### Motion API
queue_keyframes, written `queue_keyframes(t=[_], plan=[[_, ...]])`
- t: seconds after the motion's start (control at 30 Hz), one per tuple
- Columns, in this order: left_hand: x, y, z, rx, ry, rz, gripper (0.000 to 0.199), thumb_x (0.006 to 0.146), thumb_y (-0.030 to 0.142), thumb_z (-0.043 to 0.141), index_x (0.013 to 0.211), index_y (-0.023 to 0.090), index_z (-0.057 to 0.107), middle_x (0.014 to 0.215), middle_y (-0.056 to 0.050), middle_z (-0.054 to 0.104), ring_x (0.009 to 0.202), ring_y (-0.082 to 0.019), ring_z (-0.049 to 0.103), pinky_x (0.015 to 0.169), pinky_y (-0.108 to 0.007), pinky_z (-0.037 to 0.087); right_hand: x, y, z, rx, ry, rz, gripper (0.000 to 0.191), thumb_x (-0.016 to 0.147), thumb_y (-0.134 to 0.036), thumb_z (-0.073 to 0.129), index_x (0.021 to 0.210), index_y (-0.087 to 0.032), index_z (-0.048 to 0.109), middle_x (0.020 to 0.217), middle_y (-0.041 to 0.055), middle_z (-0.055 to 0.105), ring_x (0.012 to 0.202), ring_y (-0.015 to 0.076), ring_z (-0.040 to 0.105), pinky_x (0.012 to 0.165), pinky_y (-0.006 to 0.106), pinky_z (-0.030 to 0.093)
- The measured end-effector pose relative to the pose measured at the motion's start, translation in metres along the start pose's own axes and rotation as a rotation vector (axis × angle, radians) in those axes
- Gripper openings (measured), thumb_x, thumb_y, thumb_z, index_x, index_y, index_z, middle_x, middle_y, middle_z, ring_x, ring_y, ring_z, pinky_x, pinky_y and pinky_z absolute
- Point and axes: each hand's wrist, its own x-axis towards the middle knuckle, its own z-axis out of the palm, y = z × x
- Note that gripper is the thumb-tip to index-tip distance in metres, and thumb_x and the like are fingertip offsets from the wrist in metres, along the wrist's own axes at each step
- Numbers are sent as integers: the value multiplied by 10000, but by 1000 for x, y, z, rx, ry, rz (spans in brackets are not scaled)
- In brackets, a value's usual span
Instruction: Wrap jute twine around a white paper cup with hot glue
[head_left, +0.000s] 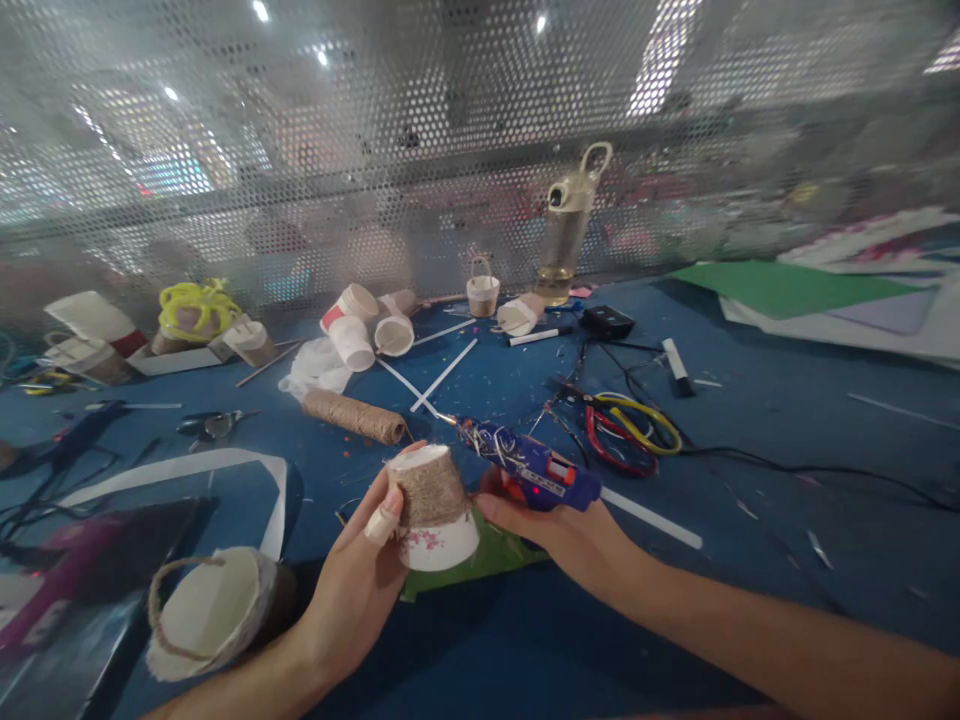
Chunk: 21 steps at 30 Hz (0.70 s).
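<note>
A white paper cup with a pink flower print is held upside down in my left hand; brown twine is wrapped round its upper part. My left thumb has a pale wrap on it. My right hand is closed round the handle of a blue glue gun, and its nozzle points up and left, above the cup. A white glue stick sticks out behind the gun. Behind the cup lies a roll of brown twine. Under both hands is a green sheet.
Pliers with red and yellow handles and black cables lie right of the gun. A twine-handled basket stands at the lower left. Paper cups, a bottle and a marker are along the back, before a perforated metal screen.
</note>
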Motion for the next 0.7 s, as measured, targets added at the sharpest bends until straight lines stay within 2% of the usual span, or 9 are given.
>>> queue_keyframes(t=[0.23,0.43,0.6,0.7], plan=[[-1,0,-2,-21,-2,-21,507,944,357,570,1445,323,505,1349,-48,669,1309,-279,550,1134,-424,393,0,-5,4,89,-2,19,232,723,-334,777,816,-243,585,765,-15,649,784,184,652,759,355,567],[-1,-4,-8,-66,-19,-73,424,951,363,550,1373,353,582,1352,-6,670,1357,-260,505,1167,-397,337,2,-3,6,137,-35,23,282,698,-343,822,810,-243,584,782,-18,643,790,176,622,782,345,539],[-3,-3,-13,-8,-79,-80,384,960,389,527,1336,392,610,1385,20,643,1385,-249,471,1170,-382,323,1,-1,6,166,-11,50,332,650,-287,841,839,-252,570,770,-20,654,755,175,627,787,352,546],[-4,-3,-17,60,-101,-83,412,968,427,499,1374,415,566,1454,23,582,1410,-260,433,1169,-390,319,0,-3,7,199,21,79,361,604,-263,845,815,-253,553,757,-23,657,742,173,640,767,341,561]])
